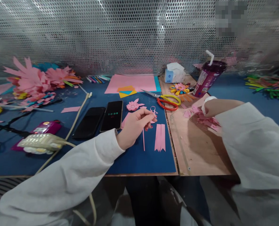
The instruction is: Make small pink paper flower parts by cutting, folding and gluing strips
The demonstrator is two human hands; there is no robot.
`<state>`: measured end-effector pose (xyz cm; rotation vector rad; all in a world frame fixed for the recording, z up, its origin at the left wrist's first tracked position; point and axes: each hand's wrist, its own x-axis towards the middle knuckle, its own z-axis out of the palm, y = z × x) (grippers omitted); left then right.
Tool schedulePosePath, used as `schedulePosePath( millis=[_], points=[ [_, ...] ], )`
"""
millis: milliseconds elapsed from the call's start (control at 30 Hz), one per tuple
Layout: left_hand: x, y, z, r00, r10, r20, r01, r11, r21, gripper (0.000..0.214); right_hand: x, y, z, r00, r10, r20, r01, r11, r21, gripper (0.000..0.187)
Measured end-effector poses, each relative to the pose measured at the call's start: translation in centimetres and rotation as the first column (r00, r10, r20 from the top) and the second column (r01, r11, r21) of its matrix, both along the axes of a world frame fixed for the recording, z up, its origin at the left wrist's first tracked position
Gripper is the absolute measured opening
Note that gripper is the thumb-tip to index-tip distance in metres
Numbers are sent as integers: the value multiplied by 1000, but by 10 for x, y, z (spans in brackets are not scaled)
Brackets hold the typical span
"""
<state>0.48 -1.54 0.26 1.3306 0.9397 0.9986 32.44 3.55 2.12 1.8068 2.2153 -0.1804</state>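
My left hand (139, 124) is over the blue tabletop, thumb and fingers pinched together; what they hold, if anything, I cannot make out. A curled thin pink paper strip (154, 110) shows just past the fingertips. Below the hand lies a narrow straight pink strip (143, 141), with two wider notched pink strips (160, 138) to its right. A small pink paper flower (132, 105) sits just beyond the hand. My right hand (209, 110) reaches down to a heap of pink paper pieces (204, 118) on the wooden board; its fingers are hidden.
Scissors (163, 99) with red and yellow handles lie ahead. Two phones (112, 116) are left of centre, near a power strip (41, 142) and its cord. A purple cup (209, 78) with a straw, a tissue box (174, 73) and pink sheets (132, 82) stand along the back.
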Motion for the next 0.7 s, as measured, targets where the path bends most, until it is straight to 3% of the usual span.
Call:
schedulePosePath(
  millis=[100,200,333,400,433,467,500,533,567,633,667,700],
  points=[
    [0,0,0,1000,-2,-6,2,1000,0,11,-4,-9,18,999,-36,-11,34,990,-137,17],
    [1,0,-2,1000,3,-9,-3,1000,0,11,-3,-14,35,986,-164,-16,159,971,-178,27],
    [0,2,-1,1000,3,-6,-2,1000,1,11,-5,-15,44,952,-302,-53,307,935,176,40],
    [-4,5,4,999,19,34,-20,1000,19,11,-12,-13,39,919,-373,-128,392,827,404,42],
    [-6,7,8,997,41,71,-44,998,39,11,-19,-13,35,896,-412,-168,437,745,505,41],
    [-10,10,13,990,75,120,-83,994,66,10,-27,-14,32,861,-467,-201,482,624,615,38],
    [-13,12,19,979,113,170,-130,987,93,9,-38,-17,29,858,-463,-222,470,533,704,34],
    [-18,15,26,964,154,216,-183,976,122,7,-51,-22,27,884,-402,-240,422,463,780,32],
    [-23,17,34,947,187,261,-230,962,146,6,-65,-31,27,934,-263,-240,336,425,840,31],
    [-36,21,51,918,232,322,-297,940,170,8,-98,-59,33,969,128,-210,155,346,925,24],
    [-44,22,61,898,266,350,-339,925,169,9,-114,-77,38,927,324,-190,70,347,935,18],
    [-55,24,71,877,312,365,-387,909,153,9,-130,-97,43,855,487,-180,-26,387,922,19]
  ],
)
